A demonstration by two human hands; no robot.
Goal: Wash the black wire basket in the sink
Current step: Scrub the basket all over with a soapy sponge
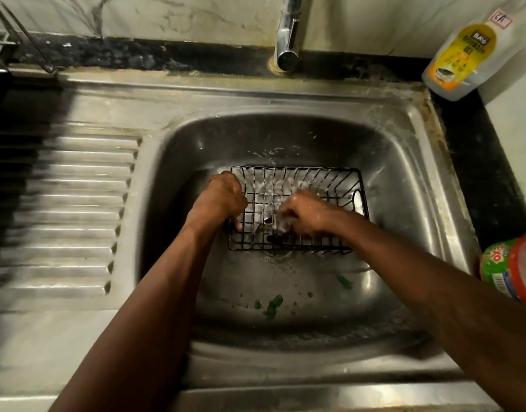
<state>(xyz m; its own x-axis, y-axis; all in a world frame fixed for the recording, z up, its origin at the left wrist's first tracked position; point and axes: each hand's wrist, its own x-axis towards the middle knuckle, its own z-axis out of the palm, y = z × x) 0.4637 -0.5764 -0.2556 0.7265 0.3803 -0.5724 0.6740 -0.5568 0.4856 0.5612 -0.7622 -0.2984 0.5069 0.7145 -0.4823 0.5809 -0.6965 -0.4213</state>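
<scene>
Black wire basket (324,185), rectangular, soapy, open side up, on steel sink (404,179) floor over drain

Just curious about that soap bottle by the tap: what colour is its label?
Mostly yellow, orange toward the bottom, on the clear bottle; the head view shows it.

Both bare forearms come in from the bottom edge and angle toward each other, so the hands end up pretty close together. Left hand (223,200) is knuckles-up, fingers curled down and under in a closed grip. Right hand (303,215) is wet and a bit blurred, fingers bunched shut around something sudsy I can't make out.
</scene>
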